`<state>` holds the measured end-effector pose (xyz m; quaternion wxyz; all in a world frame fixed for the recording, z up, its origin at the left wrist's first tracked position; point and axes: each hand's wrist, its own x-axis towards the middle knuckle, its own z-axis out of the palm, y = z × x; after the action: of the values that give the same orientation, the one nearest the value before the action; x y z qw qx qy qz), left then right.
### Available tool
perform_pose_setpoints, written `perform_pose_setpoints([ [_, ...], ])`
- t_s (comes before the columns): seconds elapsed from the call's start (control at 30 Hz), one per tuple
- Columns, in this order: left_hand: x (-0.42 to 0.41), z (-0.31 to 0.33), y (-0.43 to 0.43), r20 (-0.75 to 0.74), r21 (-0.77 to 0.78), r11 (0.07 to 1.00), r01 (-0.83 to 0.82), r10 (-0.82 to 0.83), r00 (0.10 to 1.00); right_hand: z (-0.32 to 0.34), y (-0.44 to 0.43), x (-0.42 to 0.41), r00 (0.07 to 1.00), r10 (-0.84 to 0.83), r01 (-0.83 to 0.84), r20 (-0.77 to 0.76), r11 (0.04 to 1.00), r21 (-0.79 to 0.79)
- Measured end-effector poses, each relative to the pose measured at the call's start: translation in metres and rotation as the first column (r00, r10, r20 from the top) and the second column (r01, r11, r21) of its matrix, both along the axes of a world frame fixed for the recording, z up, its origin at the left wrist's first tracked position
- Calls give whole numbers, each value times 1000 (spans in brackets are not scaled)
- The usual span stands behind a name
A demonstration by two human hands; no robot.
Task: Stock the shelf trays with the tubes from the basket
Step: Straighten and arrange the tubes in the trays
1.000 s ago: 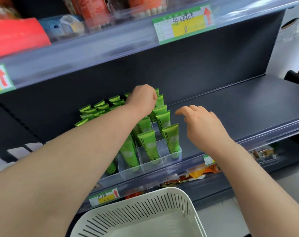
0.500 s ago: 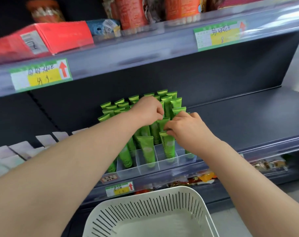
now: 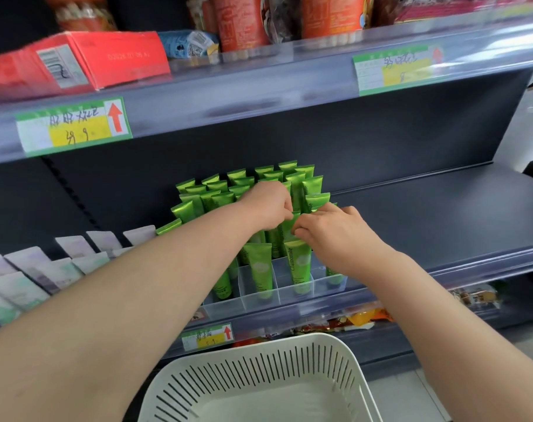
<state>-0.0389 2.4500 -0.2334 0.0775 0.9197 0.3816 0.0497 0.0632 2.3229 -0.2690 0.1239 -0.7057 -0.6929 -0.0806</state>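
Several green tubes (image 3: 260,269) stand upright in a clear divided tray (image 3: 259,300) on the dark middle shelf (image 3: 441,214). My left hand (image 3: 266,205) and my right hand (image 3: 335,229) meet over the middle rows. Fingers of both hands pinch the flat top of one green tube (image 3: 291,223) between them. The white slotted basket (image 3: 259,382) sits below the shelf at the bottom of the view; no tubes show in the part of it I see.
Pale white-and-lilac tubes (image 3: 30,269) fill the shelf to the left. To the right of the tray the shelf is bare. Red boxes (image 3: 76,59) and orange packs sit on the upper shelf. Price labels (image 3: 73,126) hang on the shelf rails.
My right hand has moved left from open air to the tubes and now pinches one with my left hand. The view has tilted upward, showing more of the upper shelf.
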Motion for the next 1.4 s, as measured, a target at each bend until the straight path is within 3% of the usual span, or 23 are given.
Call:
perform_pose_setpoints([
  [0.07, -2, 5, 3, 96, -25, 999, -32, 35, 995, 2, -1, 1, 1000, -11, 11, -29, 1000, 2],
  [0.17, -5, 15, 10, 199, 63, 991, -116, 102, 975, 5, 0, 2, 998, -35, 36, -47, 999, 22],
  [0.37, -7, 6, 23, -42, 159, 976, -150, 158, 986, 5, 1, 5, 996, -80, 82, -34, 995, 64],
  [0.6, 9, -3, 22, 44, 228, 965, -133, 126, 991, 2, 0, 15, 996, -85, 87, -25, 991, 101],
  [0.9, 4, 5, 19, 152, 90, 993, -80, 65, 986, 4, 1, 12, 997, -76, 79, -30, 990, 119],
  [1.1, -32, 22, 23, 238, 109, 990, -90, 62, 969, 16, 7, -17, 998, -5, 14, -57, 986, 164],
  [1.4, -61, 16, 17, 180, 92, 992, -87, 70, 981, 3, 24, -62, 994, 47, -47, 99, 999, -8],
])
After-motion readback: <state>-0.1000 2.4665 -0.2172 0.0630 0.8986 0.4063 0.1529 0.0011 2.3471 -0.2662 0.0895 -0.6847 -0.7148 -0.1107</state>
